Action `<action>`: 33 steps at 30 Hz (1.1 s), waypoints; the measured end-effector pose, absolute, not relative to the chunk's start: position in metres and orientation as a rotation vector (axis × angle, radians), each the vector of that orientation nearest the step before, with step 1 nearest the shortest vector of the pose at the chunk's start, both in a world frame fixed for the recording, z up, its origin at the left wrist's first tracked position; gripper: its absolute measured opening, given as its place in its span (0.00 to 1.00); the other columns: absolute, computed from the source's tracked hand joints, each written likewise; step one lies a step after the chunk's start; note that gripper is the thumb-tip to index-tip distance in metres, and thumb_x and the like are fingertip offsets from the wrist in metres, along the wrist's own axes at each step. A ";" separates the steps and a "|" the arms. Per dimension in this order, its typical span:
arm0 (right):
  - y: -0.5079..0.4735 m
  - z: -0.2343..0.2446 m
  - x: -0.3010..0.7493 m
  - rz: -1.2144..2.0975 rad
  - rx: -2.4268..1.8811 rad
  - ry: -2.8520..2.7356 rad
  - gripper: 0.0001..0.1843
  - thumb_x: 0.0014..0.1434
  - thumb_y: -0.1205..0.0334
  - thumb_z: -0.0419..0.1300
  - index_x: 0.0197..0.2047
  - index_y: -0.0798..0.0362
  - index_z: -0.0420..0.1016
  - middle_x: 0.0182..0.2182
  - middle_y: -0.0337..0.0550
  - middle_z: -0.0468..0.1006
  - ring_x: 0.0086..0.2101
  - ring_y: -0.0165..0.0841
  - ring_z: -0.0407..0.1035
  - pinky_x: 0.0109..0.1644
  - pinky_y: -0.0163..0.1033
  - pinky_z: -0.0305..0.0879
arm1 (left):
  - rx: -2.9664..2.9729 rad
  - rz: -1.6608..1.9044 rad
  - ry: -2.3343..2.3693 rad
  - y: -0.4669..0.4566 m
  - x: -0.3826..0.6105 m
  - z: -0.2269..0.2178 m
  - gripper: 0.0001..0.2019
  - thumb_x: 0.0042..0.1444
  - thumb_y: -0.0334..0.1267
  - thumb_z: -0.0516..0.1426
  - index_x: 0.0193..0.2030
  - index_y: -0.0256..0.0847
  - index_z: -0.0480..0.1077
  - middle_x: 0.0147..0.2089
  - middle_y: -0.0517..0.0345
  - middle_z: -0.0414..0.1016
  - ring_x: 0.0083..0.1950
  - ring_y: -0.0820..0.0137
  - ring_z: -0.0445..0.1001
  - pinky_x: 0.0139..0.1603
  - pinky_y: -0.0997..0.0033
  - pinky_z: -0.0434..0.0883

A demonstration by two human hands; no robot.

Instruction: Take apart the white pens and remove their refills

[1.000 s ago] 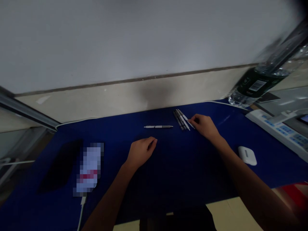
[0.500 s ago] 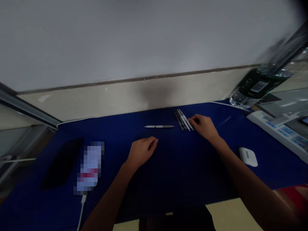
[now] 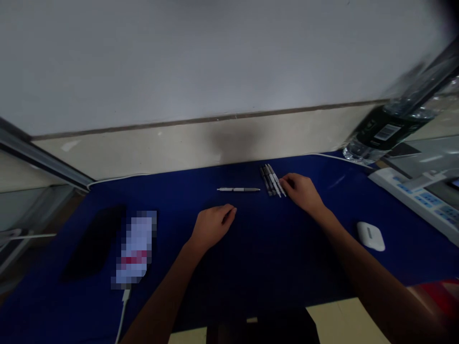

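On a dark blue desk mat, the empty left hand lies loosely curled near a lone pen. The right hand touches a bunch of pens; any grip is unclear. Farther back, a clear plastic bottle stands by a white wall.

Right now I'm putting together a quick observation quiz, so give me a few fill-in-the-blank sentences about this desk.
The right hand is closest to a tight bunch of ____.
A single pen lies apart, to the ____ of that bunch in this view.
Both lie on a mat of deep ____.
The left hand rests on that mat, holding ____.

Missing words in order: pens; left; blue; nothing.
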State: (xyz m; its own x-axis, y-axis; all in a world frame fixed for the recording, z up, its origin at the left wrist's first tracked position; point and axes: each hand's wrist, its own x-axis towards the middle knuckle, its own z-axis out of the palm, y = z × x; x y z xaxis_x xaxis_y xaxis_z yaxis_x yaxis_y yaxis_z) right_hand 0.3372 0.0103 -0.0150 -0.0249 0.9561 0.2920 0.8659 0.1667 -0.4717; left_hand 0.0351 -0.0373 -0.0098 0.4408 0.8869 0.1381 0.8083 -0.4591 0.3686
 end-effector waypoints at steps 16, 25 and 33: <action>-0.017 -0.012 0.273 -0.025 -1.114 -2.455 0.10 0.67 0.64 0.53 0.44 0.48 0.77 0.52 0.42 0.77 0.57 0.41 0.63 0.61 0.53 0.51 | 2.470 0.467 1.498 -0.037 0.038 -0.008 0.16 0.68 0.44 0.46 0.37 0.43 0.73 0.29 0.61 0.76 0.28 0.72 0.72 0.27 0.74 0.58; -0.009 -0.027 0.273 -0.205 -1.250 -2.356 0.13 0.66 0.63 0.55 0.52 0.51 0.74 0.56 0.51 0.72 0.61 0.46 0.58 0.61 0.55 0.51 | 2.465 0.691 1.551 -0.039 0.037 -0.015 0.18 0.67 0.44 0.48 0.32 0.41 0.72 0.24 0.60 0.70 0.26 0.73 0.67 0.29 0.73 0.60; -0.015 -0.015 0.270 -0.016 -1.162 -2.287 0.10 0.68 0.63 0.52 0.44 0.48 0.74 0.43 0.43 0.79 0.53 0.41 0.66 0.59 0.51 0.52 | 2.506 0.968 1.651 -0.033 0.036 -0.015 0.11 0.64 0.42 0.54 0.48 0.43 0.74 0.47 0.51 0.73 0.50 0.61 0.68 0.52 0.60 0.65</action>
State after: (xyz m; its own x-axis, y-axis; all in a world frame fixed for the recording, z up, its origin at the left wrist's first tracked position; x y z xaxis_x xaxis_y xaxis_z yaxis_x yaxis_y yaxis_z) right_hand 0.2697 -0.0149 -0.0148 -0.4616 0.7387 0.4911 0.7457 0.6230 -0.2363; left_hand 0.0360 -0.0330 -0.0148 0.2634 0.8287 0.4938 0.8357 -0.4517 0.3123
